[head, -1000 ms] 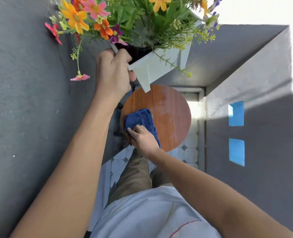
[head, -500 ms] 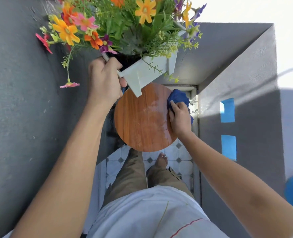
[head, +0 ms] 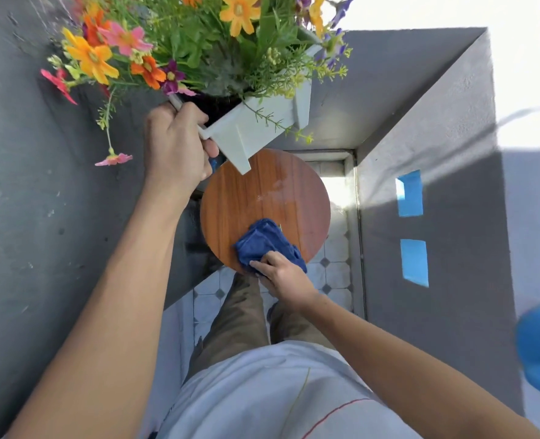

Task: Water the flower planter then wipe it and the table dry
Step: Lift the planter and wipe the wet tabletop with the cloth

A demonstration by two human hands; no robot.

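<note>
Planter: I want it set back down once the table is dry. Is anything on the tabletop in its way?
Yes: the blue cloth and right hand at the table's near edge. The left hand holds the planter aloft.

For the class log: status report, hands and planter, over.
Left hand holds planter lifted off table. Right hand presses cloth on table. Nothing in way.
</note>
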